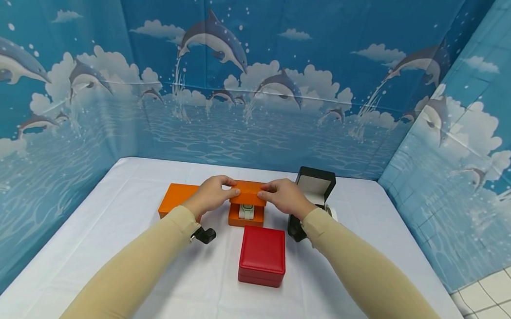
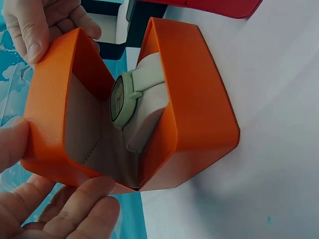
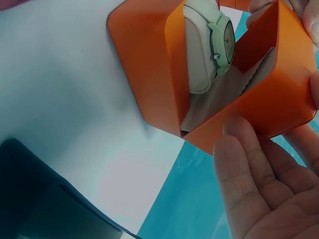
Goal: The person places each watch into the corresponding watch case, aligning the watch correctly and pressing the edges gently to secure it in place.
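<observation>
An orange watch box stands half open at the middle of the table, its lid tilted up at the back hinge. Inside, a pale green wristwatch is wrapped round a light cushion. My left hand holds the lid's left end between thumb and fingers. At the lid's right end, my right hand grips likewise, thumb in front and fingers behind and along the side. Neither hand touches the watch.
A closed red box sits in front of the orange one. To the left lies another orange box, partly behind my left hand. An open black box stands at the right, partly covered by my right hand. A dolphin-printed curtain hangs behind the white-covered table.
</observation>
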Demonstrator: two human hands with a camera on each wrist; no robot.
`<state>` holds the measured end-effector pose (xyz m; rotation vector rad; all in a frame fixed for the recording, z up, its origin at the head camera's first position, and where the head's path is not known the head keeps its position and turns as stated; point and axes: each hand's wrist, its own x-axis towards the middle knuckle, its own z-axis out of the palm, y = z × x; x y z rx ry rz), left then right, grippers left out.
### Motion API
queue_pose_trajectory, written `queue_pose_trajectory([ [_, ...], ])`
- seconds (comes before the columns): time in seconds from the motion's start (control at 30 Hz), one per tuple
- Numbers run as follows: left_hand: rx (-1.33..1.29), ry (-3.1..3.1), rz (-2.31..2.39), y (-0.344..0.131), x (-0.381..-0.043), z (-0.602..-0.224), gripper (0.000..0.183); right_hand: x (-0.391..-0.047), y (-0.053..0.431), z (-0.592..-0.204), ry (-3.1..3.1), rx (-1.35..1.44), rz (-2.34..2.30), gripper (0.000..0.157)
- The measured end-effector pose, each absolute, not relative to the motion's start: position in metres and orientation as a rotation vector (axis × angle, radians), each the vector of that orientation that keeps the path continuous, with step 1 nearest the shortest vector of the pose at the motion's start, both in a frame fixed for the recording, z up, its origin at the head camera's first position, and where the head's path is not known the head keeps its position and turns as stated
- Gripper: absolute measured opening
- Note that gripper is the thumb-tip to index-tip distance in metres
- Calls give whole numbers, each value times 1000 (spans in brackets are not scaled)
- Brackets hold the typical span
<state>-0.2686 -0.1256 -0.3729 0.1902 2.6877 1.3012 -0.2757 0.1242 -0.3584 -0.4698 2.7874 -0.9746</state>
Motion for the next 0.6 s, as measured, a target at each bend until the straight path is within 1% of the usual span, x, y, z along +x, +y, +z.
queue_pose_trajectory([
  [0.6,206,2715,1313,-124,-260,-384,48,-268,124,-363,2787,-450,-954,49],
])
